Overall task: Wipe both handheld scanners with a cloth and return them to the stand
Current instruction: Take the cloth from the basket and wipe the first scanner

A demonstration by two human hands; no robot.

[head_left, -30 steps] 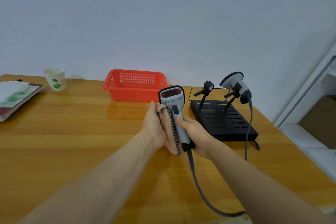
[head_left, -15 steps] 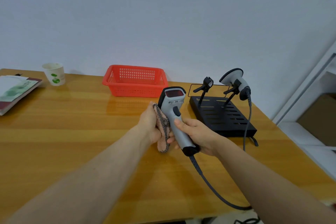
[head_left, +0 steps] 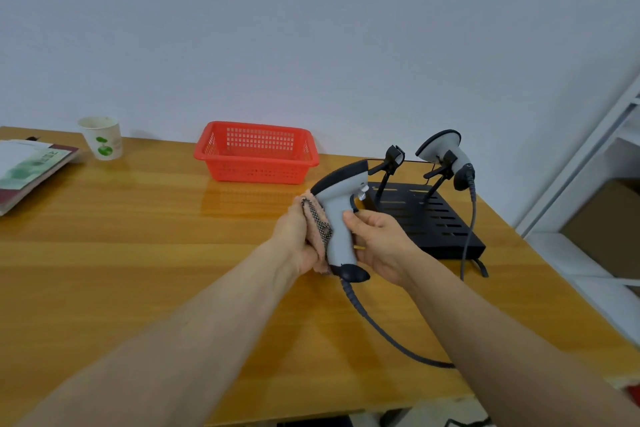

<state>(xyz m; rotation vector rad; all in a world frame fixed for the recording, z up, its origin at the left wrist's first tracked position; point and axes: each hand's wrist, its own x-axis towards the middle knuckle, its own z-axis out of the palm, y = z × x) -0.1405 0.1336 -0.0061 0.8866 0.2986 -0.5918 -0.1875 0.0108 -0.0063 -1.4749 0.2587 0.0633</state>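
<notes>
The right hand (head_left: 379, 246) has its fingers curled round the grey handle of a handheld scanner (head_left: 341, 218), thumb laid on the near face. The left hand (head_left: 298, 239) presses a folded pink cloth (head_left: 320, 230) flat against the handle's left side, fingers closed behind it. The scanner is upright above the table, head tipped toward 1 o'clock, and its cable (head_left: 377, 329) trails toward 5 o'clock.

At 2 o'clock, just behind the hands, the black stand (head_left: 433, 222) carries one vacant cradle (head_left: 393, 158) and a second scanner (head_left: 443, 152) docked farther right. A red basket (head_left: 256, 152) sits at 11 o'clock, with a paper cup (head_left: 102, 137) and a booklet (head_left: 29, 166) far off at 10 o'clock.

The wooden table (head_left: 121, 253) meets a plain white wall; its right edge runs close past the stand, and bare tabletop spreads left of the hands.
</notes>
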